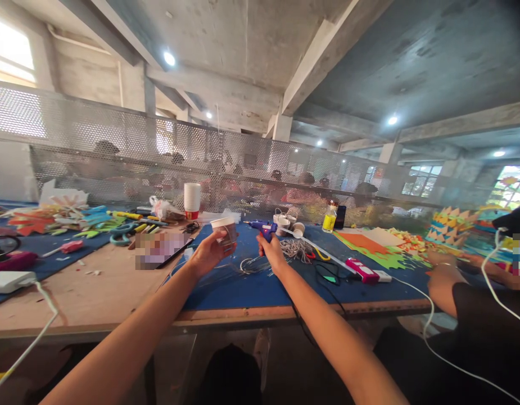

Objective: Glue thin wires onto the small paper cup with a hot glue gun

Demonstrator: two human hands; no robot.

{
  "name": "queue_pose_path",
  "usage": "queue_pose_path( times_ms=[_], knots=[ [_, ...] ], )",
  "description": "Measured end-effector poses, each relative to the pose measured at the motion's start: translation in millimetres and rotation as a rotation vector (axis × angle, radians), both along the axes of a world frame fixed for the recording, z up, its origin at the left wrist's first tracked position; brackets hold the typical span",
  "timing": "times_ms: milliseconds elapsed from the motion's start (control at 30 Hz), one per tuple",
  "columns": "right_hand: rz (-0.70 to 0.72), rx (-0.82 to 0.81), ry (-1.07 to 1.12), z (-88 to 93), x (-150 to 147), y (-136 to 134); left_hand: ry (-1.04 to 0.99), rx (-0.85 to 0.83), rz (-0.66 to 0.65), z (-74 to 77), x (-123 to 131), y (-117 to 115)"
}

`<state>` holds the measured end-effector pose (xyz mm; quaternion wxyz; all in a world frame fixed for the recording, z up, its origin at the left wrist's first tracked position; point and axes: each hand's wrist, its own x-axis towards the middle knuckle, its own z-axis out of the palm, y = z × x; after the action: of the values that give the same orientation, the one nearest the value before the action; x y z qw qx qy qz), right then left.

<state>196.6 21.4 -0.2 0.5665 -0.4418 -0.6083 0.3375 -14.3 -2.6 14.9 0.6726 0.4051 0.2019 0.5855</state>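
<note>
I am holding 1 white-rimmed cup (223,224) in my left hand (211,252), over the blue mat (238,297). My right hand (272,252) is gripping 1 blue glue gun (263,227), its nozzle (247,223) pointing toward the cup. Grey cord (297,251) is lying heaped just beside my right hand.

Window (10,48) at upper left blown white, small ceiling lamps (169,58) glaring, deep shade under the desk (95,306), perforated screen (243,163) hazy, forearms (137,331) stretched by wide-angle distortion toward edges.
</note>
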Motion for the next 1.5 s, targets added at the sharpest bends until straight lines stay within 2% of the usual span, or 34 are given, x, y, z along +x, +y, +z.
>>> queue_pose_path(
  times_ms=[167, 367, 500, 600, 700, 800, 833, 867, 967, 1033, 1200, 1367, 1500],
  knots=[
    [-0.014, -0.078, -0.142, -3.0, 4.9, 15.5, 0.021, -0.014, 0.019, -0.1, 1.4, -1.1],
    [-0.102, -0.098, -0.440, -9.7, 2.8, 27.7, 0.039, -0.007, 0.014, -5.0, 1.5, 2.3],
    [-0.204, -0.108, -0.652, -14.1, -4.3, 24.0, 0.079, 0.020, 0.013, -9.1, 0.7, 5.3],
    [-0.266, -0.116, -0.927, -14.4, -7.2, 15.8, 0.113, 0.033, 0.015, -9.7, 1.0, 5.2],
    [-0.309, -0.067, -1.048, -12.1, -6.6, 7.7, 0.134, 0.041, 0.031, -8.8, 2.6, 3.5],
    [-0.382, 0.133, -0.983, -4.7, -5.7, 1.2, 0.153, 0.034, 0.068, -7.3, 4.9, 1.5],
    [-0.359, 0.190, -0.918, -0.7, -6.2, -0.6, 0.164, 0.035, 0.078, -6.9, 5.6, 0.9],
    [-0.294, 0.235, -0.820, 4.0, -7.3, -2.4, 0.177, 0.039, 0.087, -6.6, 6.2, 0.6],
    [0.039, 0.283, -0.476, 18.7, -14.4, -6.7, 0.210, 0.054, 0.105, -6.7, 6.9, 0.9],
    [0.177, 0.326, -0.358, 25.7, -20.6, -7.7, 0.221, 0.055, 0.106, -7.8, 6.1, 2.6],
    [0.157, 0.392, -0.357, 25.7, -31.0, -2.1, 0.227, 0.057, 0.107, -12.3, 3.8, 8.1],
    [0.181, 0.359, -0.265, 17.3, -30.8, 0.3, 0.236, 0.056, 0.105, -12.7, 5.1, 6.9],
    [0.162, 0.342, -0.180, 18.3, -28.6, -4.5, 0.244, 0.043, 0.081, -9.6, 7.2, 2.9]
  ],
)
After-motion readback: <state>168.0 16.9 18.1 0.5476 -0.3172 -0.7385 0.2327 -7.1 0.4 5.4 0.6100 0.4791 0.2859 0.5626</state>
